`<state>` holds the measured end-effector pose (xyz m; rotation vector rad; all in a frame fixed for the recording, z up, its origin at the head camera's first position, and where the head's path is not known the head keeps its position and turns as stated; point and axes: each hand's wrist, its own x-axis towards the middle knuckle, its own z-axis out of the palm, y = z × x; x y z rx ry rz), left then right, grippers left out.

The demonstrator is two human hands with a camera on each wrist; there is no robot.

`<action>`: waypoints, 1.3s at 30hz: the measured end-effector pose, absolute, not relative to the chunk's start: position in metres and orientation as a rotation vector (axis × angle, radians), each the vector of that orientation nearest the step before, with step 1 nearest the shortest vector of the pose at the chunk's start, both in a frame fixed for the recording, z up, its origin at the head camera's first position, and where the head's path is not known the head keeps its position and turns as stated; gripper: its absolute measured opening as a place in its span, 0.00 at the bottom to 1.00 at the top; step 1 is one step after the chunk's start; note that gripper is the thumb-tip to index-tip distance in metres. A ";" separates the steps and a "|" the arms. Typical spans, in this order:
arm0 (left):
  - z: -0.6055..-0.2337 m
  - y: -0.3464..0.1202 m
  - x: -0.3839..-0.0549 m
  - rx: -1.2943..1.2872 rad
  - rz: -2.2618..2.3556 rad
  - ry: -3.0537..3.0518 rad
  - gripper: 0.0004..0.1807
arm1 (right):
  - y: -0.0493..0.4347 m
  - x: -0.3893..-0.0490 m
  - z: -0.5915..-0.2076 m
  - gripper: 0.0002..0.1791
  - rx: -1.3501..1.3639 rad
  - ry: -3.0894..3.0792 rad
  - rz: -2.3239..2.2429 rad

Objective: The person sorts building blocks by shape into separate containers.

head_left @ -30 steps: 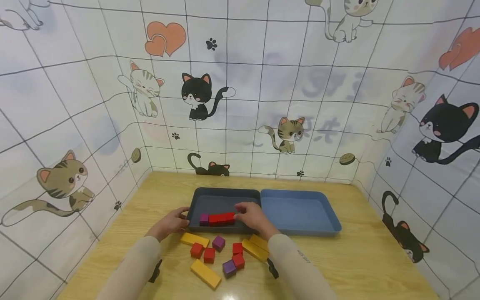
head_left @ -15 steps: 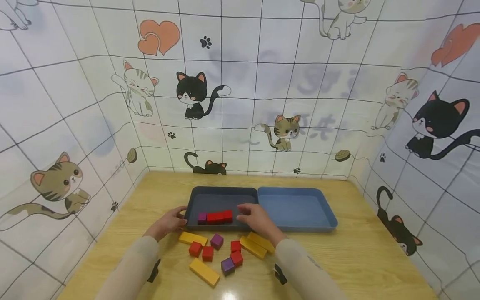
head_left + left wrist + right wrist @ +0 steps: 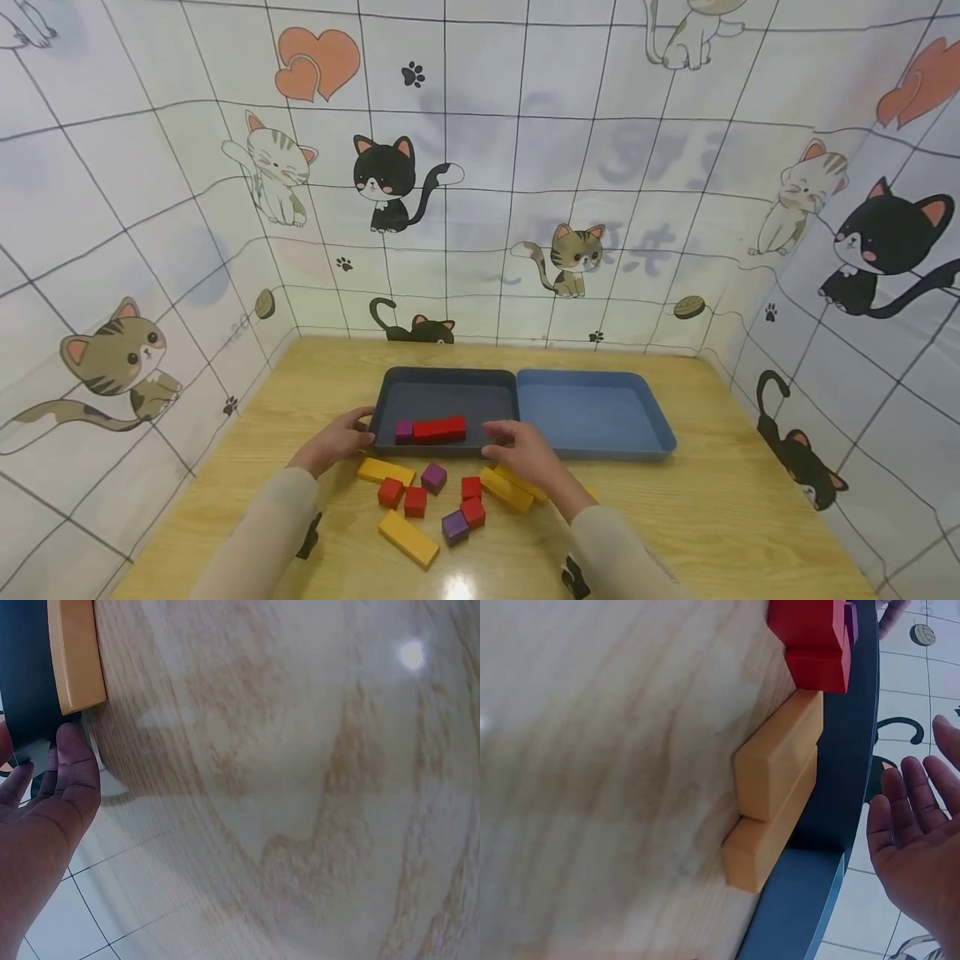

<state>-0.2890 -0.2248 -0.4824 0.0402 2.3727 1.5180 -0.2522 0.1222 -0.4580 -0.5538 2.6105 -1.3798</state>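
A dark grey tray (image 3: 487, 392) stands at the back of the table. Its left wall is held by my left hand (image 3: 337, 440); in the left wrist view, fingertips (image 3: 73, 746) lie against the tray's outer side. Inside, one purple cube (image 3: 404, 432) and several red cubes (image 3: 439, 429) form a row along the near wall. My right hand (image 3: 525, 457), holding nothing, hovers over the tray's near right corner. Its fingers (image 3: 911, 799) are loosely spread in the right wrist view. Below it lie two yellow blocks (image 3: 506, 490) side by side.
A blue tray (image 3: 600, 408) adjoins the dark one on the right. In front of the dark tray lie several loose red cubes (image 3: 416, 502), purple cubes (image 3: 455, 527) and more yellow blocks (image 3: 408, 539). A cat-print sheet (image 3: 480, 183) encloses the back and sides.
My right hand has drawn back from the right end of the red row, moving rightward and nearer, its fingers now free. The row stays in place. My left hand keeps its spot at the tray.
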 end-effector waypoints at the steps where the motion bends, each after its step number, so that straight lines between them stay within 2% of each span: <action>1: -0.482 -0.225 -0.289 0.036 1.520 2.371 0.32 | 0.124 -0.249 -0.458 0.23 -0.548 2.605 -1.389; 17: -0.486 -0.227 -0.294 0.026 1.491 2.377 0.33 | 0.131 -0.217 -0.462 0.24 -0.539 2.571 -1.293; 26: -0.485 -0.227 -0.294 0.022 1.480 2.373 0.33 | 0.127 -0.202 -0.477 0.20 -0.680 2.563 -1.285; 39: -0.482 -0.227 -0.292 0.034 1.465 2.378 0.32 | 0.118 -0.198 -0.482 0.19 -0.693 2.612 -1.130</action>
